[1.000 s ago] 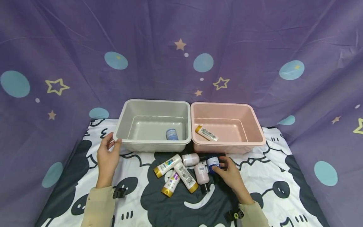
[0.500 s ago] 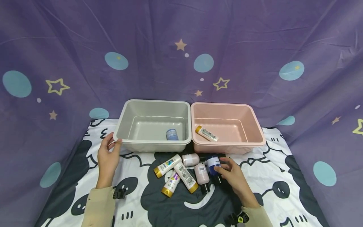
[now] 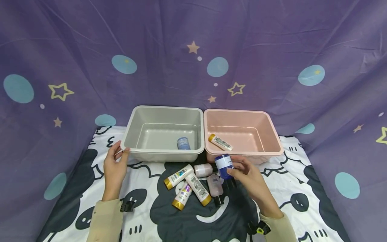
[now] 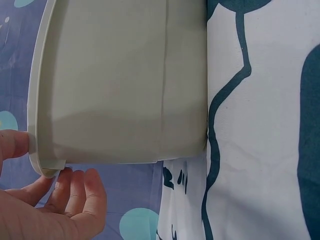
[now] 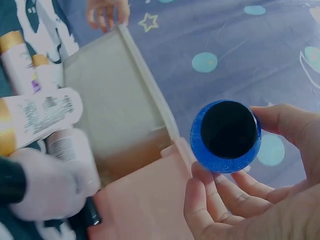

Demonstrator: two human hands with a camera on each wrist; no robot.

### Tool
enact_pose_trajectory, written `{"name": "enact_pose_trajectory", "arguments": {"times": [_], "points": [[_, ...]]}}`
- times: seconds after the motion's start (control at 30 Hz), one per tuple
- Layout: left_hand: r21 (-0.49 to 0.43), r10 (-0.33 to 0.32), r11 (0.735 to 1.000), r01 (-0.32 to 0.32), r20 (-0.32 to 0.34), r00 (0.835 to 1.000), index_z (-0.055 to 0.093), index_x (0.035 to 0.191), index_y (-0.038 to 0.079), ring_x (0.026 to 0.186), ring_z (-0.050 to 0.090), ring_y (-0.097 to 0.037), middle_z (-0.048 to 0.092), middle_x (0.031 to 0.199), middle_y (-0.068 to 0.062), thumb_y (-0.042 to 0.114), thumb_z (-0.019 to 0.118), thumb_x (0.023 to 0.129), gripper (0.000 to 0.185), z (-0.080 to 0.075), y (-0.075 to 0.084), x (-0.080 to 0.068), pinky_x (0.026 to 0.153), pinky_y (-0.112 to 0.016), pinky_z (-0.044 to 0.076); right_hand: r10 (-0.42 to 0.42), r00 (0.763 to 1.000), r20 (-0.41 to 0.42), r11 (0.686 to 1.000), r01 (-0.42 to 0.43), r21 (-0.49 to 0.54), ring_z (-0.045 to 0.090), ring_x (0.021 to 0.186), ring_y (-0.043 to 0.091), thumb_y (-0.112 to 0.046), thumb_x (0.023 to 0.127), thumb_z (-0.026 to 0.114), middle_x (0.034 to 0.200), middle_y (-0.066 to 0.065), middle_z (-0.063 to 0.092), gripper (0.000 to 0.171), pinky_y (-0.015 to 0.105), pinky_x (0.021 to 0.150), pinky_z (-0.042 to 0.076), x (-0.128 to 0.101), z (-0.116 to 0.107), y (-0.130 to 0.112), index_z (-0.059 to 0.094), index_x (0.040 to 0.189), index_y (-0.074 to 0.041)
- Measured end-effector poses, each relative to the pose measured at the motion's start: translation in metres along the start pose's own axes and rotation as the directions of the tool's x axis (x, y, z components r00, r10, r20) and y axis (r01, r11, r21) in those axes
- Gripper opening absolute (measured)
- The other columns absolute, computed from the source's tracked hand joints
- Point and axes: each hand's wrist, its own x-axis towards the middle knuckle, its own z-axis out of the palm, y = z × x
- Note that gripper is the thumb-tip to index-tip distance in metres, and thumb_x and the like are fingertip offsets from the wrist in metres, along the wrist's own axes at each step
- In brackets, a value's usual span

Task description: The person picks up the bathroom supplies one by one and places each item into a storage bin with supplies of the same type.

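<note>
A makeshift recording corner rather than a lived-in room. A purple star-and-planet cloth [image 3: 193, 50] hangs as a backdrop across the whole upper frame and down both sides, hiding any walls. The counter [image 3: 305, 188] in the lower half is draped in a black-and-white cartoon sheet, with a grey tub [image 3: 164, 153] and a pink tub [image 3: 273, 134] set side by side at centre.

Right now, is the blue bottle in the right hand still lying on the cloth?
No, the right hand holds the blue bottle lifted clear of the cloth, in front of the pink bin.
</note>
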Motion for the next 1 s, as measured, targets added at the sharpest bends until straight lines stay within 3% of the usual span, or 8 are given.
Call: {"name": "enact_pose_trajectory", "arguments": {"times": [0.13, 0.37, 0.57, 1.0], "points": [[0.0, -0.002, 1.0, 0.002, -0.003, 1.0, 0.046, 0.15, 0.011, 0.122, 0.052, -0.027, 0.052, 0.142, -0.013, 0.036, 0.059, 0.101, 0.057, -0.001, -0.001, 0.0, 0.085, -0.021, 0.044, -0.032, 0.999, 0.02, 0.999, 0.031, 0.01, 0.065, 0.103, 0.019, -0.004, 0.092, 0.069, 0.121, 0.023, 0.064, 0.047, 0.029, 0.083, 0.052, 0.011, 0.003, -0.013, 0.05, 0.135, 0.003], [-0.035, 0.0, 0.999, 0.0, 0.001, 1.0, 0.047, 0.149, 0.01, 0.12, 0.053, -0.027, 0.053, 0.14, -0.014, 0.034, 0.06, 0.101, 0.055, -0.002, 0.0, -0.002, 0.084, -0.019, 0.044, -0.087, 0.996, 0.021, 0.995, 0.086, 0.041, 0.067, 0.094, 0.018, -0.001, 0.089, 0.07, 0.114, 0.024, 0.066, 0.047, 0.027, 0.073, 0.053, 0.042, 0.011, -0.035, 0.053, 0.132, 0.005], [-0.06, -0.003, 0.998, 0.002, -0.004, 1.0, 0.048, 0.148, 0.01, 0.119, 0.055, -0.027, 0.054, 0.139, -0.014, 0.031, 0.061, 0.101, 0.054, -0.002, 0.001, -0.002, 0.085, -0.018, 0.046, -0.131, 0.989, 0.061, 0.991, 0.13, 0.024, 0.065, 0.103, 0.026, -0.006, 0.089, 0.073, 0.121, 0.023, 0.064, 0.048, 0.031, 0.081, 0.056, 0.075, 0.024, -0.06, 0.055, 0.133, 0.003], [-0.133, 0.003, 0.991, -0.009, -0.047, 0.999, 0.053, 0.145, 0.009, 0.108, 0.058, -0.017, 0.059, 0.131, -0.014, 0.027, 0.064, 0.099, 0.051, 0.003, -0.005, 0.001, 0.083, -0.016, 0.046, -0.054, 0.983, 0.174, 0.997, 0.062, -0.046, 0.065, 0.103, 0.025, -0.022, 0.087, 0.078, 0.115, 0.014, 0.068, 0.054, 0.037, 0.084, 0.053, 0.163, 0.074, -0.099, 0.056, 0.133, -0.005]]}}
